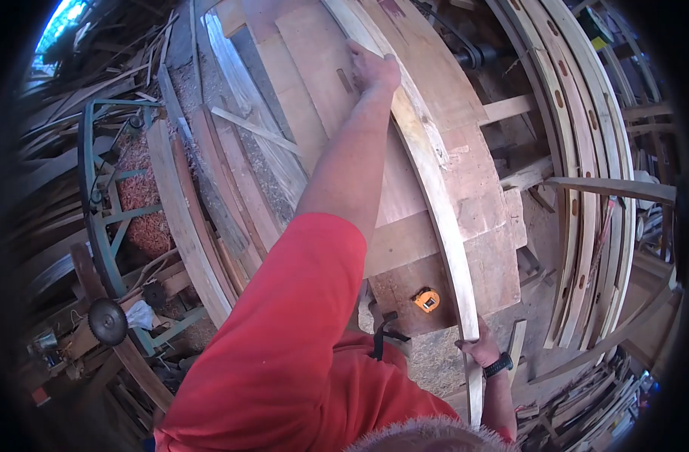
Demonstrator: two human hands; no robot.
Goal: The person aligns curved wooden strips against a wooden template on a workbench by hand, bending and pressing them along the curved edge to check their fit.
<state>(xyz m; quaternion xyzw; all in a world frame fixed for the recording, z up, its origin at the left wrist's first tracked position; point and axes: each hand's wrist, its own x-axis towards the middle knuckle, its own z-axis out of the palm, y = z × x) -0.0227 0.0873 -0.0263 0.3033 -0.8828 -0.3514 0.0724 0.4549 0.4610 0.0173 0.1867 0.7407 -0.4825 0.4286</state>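
Note:
A long, pale wooden plank (427,173) runs from the top of the view down past my right side, looking bowed through the lens. Far up along it, my left hand (376,68) is closed at the plank's edge, the arm stretched out in a red sleeve; some of its fingers are hidden. Close to my body, my right hand (480,350), with a dark watch on the wrist, is wrapped round the near part of the same plank. A yellow tape measure (426,300) lies on the plywood-topped bench (405,245) left of the plank.
Long timbers with slotted holes (578,151) are stacked on the right. At left stand a green metal frame (88,188), a heap of reddish shavings (145,188) and a round saw blade (107,322). More boards (190,218) lie beside the bench. Scrap wood (585,407) piles at lower right.

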